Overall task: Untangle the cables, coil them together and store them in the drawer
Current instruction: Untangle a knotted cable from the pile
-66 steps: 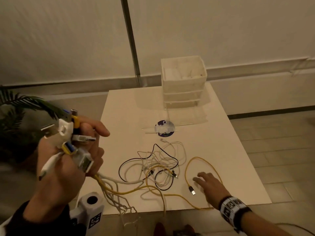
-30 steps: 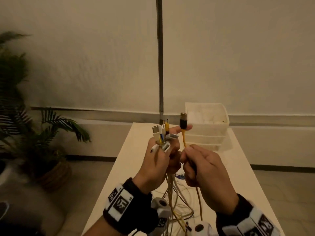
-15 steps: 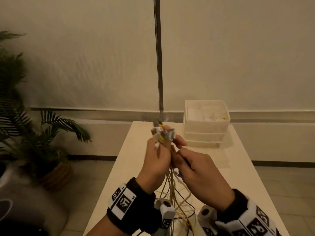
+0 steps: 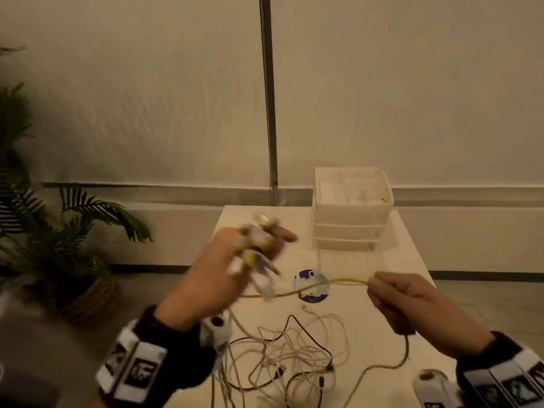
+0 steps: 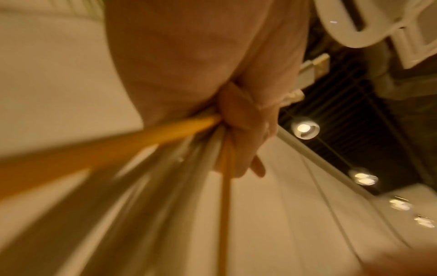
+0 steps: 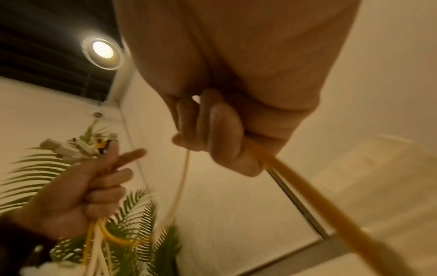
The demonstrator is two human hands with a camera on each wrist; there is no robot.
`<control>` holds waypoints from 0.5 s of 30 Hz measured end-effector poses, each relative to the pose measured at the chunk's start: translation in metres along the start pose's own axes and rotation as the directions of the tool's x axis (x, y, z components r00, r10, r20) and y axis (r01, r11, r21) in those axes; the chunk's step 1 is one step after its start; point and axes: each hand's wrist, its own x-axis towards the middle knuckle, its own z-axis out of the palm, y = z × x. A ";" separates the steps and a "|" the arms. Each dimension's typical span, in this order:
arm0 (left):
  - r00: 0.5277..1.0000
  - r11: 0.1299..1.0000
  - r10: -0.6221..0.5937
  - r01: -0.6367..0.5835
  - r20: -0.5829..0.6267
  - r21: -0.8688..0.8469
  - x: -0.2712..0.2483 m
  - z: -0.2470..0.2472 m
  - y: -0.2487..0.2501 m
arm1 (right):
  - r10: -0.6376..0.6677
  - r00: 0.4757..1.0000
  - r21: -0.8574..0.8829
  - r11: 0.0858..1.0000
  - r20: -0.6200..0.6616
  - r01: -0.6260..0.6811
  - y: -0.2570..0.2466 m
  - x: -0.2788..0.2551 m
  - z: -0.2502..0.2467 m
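My left hand (image 4: pixel 235 260) is raised over the table's left side and grips a bunch of cable ends (image 4: pixel 259 245), white and yellow plugs sticking up above the fist. In the left wrist view the cables (image 5: pixel 208 149) fan down out of the fist. My right hand (image 4: pixel 403 301) holds the yellow cable (image 4: pixel 332 282) about a forearm's length to the right, and the cable is stretched between both hands. In the right wrist view the yellow cable (image 6: pixel 307 186) runs through my curled fingers. The loose tangle (image 4: pixel 294 354) of white, black and yellow cables lies on the table below.
A white three-drawer unit (image 4: pixel 350 210) stands at the table's far end, its top tray open. A round purple sticker (image 4: pixel 312 287) lies mid-table. The white table (image 4: pixel 406 260) has bare room to the right. A potted palm (image 4: pixel 59 231) stands on the floor to the left.
The hands were close together at the plug bunch. My right hand has since slid out to the right along the yellow cable, drawing it taut. The view has tipped down toward the table.
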 end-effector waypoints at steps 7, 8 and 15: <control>0.997 0.995 -0.038 0.045 -0.073 0.091 0.015 0.075 0.003 | -0.110 0.994 0.059 0.992 0.021 0.109 -0.035 0.018 0.029; 0.995 0.989 -0.036 0.048 -0.091 0.137 0.017 0.071 0.003 | -0.114 0.993 0.080 0.991 0.027 0.111 -0.034 0.019 0.029; 0.702 0.915 -0.393 0.363 -0.594 -0.176 0.014 0.001 -0.049 | -0.057 0.998 0.177 0.983 0.028 0.051 -0.010 0.009 0.011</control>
